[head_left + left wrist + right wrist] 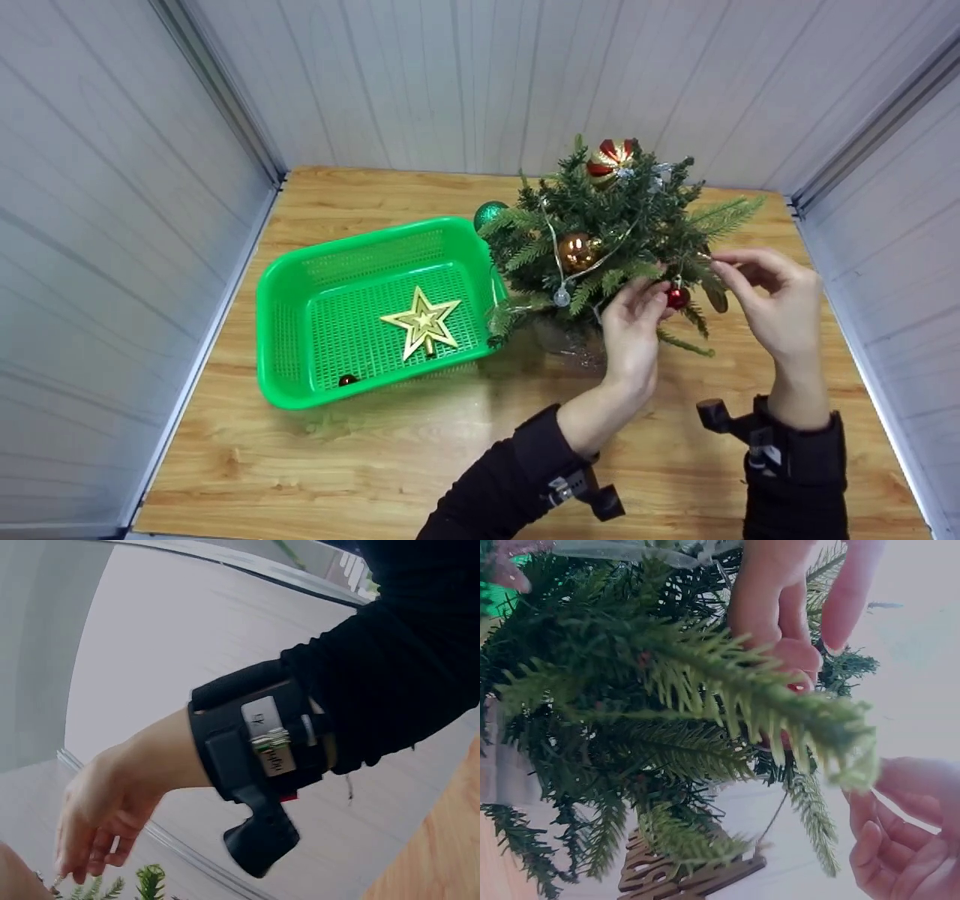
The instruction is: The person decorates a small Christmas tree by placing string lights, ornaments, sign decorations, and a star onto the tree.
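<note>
A small potted Christmas tree [637, 217] stands right of centre, hung with baubles and a string of clear lights. Low on its right side, my left hand [632, 330] holds a small red bauble [678, 298] at the fingertips; red shows between those fingers in the right wrist view. My right hand [780, 300] pinches a thin silvery strand [58, 882] between thumb and forefinger at the outer branches; what it belongs to, I cannot tell. Below the branches hangs a brown cut-out wooden ornament [682, 870], close to the right hand in the head view.
A green plastic basket [285, 330] stands left of the tree, with a gold star [422, 322] and a small dark red bauble [347, 380] inside. The tree carries a green glitter bauble [490, 215], a gold one [577, 252] and a red-and-gold one [609, 161]. Pale panels enclose the wooden table.
</note>
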The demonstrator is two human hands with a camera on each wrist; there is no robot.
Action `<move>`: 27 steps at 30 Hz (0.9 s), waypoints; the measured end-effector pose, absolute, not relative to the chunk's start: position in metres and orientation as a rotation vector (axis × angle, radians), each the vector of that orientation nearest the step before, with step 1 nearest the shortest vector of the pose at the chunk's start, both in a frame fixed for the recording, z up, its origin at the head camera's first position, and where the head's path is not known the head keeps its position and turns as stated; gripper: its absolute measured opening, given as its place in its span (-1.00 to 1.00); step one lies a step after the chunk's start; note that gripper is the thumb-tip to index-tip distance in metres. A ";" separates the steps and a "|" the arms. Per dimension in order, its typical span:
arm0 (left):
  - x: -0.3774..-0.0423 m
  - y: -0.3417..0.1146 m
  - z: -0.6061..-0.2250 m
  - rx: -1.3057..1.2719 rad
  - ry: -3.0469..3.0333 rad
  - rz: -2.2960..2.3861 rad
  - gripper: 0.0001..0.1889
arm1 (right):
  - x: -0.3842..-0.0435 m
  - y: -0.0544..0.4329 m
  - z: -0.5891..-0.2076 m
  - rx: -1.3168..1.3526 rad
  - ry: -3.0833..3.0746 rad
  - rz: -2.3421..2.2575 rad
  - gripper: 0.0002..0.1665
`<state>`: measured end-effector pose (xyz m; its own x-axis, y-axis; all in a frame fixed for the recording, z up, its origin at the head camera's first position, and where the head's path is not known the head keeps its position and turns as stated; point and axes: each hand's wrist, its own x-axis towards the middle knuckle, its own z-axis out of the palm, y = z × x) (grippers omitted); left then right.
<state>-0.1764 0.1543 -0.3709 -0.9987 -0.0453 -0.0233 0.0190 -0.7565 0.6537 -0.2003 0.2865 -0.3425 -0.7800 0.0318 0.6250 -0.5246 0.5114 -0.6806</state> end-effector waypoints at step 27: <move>-0.185 -0.078 -0.484 -0.462 -2.455 -1.172 -0.81 | -0.149 0.350 -0.548 -0.412 -2.789 0.967 -0.44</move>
